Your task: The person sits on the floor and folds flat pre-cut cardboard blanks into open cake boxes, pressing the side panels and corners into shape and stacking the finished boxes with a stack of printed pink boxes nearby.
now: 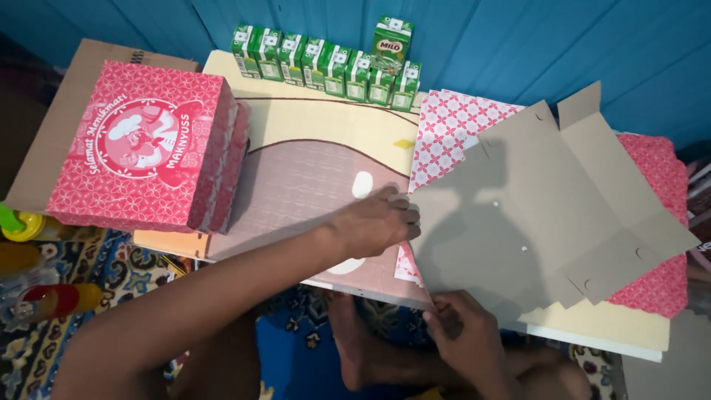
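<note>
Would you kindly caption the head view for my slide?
Both hands press a flat cardboard box blank beside stacked pink boxes.

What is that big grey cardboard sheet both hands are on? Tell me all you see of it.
The flat box blank is an unfolded carton lying grey side up on the low table, with cut flaps and slots at its right. It looks like thin paperboard. Red patterned sheets show beneath. The left hand presses its left edge; the right hand pinches its near corner.

Blue plank wall [518, 44] behind; low cream table [607, 330]; patterned blue carpet [111, 274] on floor
</note>
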